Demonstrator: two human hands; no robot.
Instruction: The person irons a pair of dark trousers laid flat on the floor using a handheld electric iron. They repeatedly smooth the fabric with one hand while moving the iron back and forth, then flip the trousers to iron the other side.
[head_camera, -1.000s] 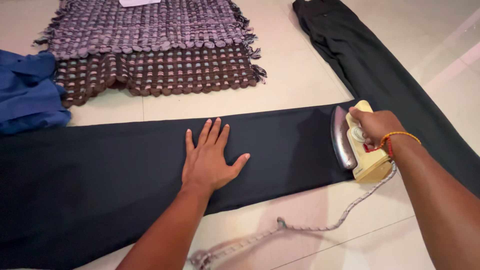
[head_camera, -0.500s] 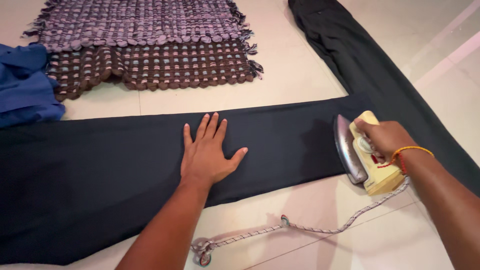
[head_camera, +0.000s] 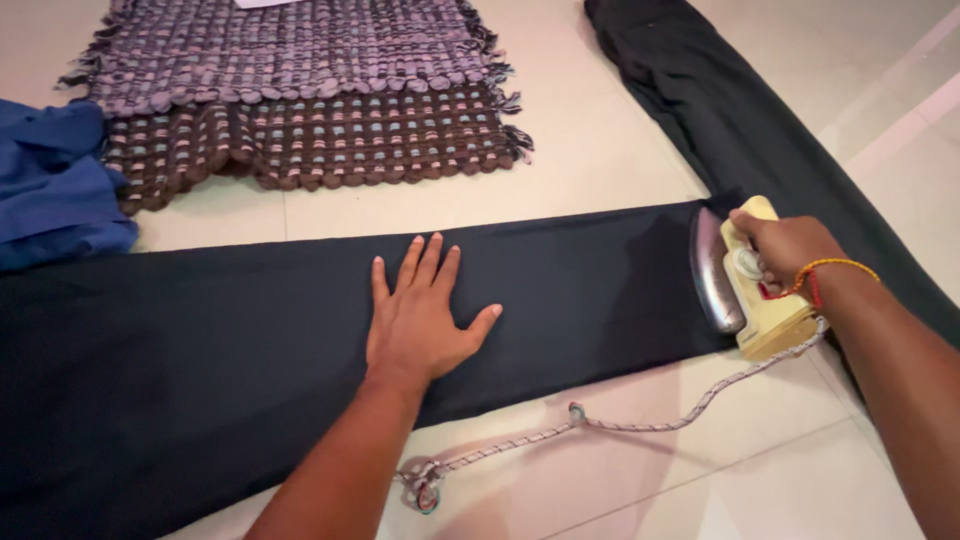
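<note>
- Two hands work on one long black cloth trouser leg (head_camera: 250, 330) spread flat across the tiled floor (head_camera: 600, 160).
- The left hand (head_camera: 420, 315) lies palm down near the middle of the leg, fingers spread wide and thumb out; this looks meant to pin the fabric taut and flat. Its forearm runs straight up from the bottom edge of the view.
- The right hand (head_camera: 785, 250) is wrapped closed around the handle of a cream-yellow plastic electric iron with a shiny metal soleplate (head_camera: 745, 280). The iron is tipped on its side at the leg's right end, soleplate facing left, seemingly lifted off the cloth. The wrist, wearing a red and yellow thread band (head_camera: 825, 275), is bent inward.
- A braided speckled cord (head_camera: 600, 425) trails from the iron's rear along the floor below the leg's near edge, ending in a knotted loop.
- The other black trouser leg (head_camera: 740, 110) runs away toward the top right corner.
- Two woven rag mats, purple over brown (head_camera: 300, 100), lie past the far edge; a crumpled blue garment (head_camera: 50, 185) sits at the left.
</note>
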